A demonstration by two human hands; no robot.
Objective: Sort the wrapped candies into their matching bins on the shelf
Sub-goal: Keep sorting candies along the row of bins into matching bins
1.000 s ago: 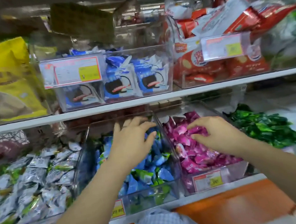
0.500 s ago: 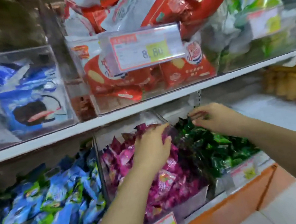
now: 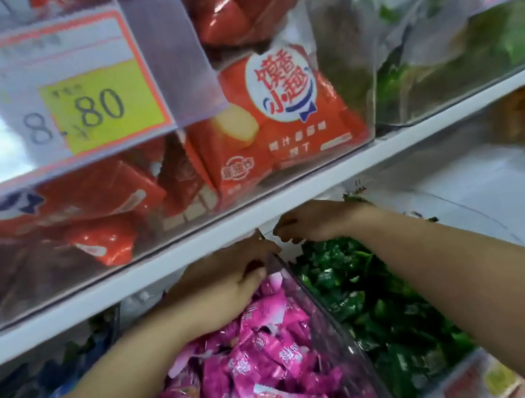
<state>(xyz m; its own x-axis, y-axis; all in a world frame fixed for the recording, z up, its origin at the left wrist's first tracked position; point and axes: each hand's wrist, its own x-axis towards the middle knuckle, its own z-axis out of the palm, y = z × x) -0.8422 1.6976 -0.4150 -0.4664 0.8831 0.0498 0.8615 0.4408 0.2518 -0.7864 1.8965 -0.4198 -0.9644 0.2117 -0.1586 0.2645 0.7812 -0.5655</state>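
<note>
**Both hands deep at the bin backs**

I see pink candies [image 3: 266, 368] filling the lower-centre bin, green candies [image 3: 372, 301] right of it. My left hand [image 3: 223, 286] rests curled on pink; right hand [image 3: 322, 220] curled above green, grasp unclear.

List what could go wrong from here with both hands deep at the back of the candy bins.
1. The left hand presses on the clear divider; pink candies might spill into the green candies.
2. Both hands sit under the shelf edge; the right hand may knock it.
</note>
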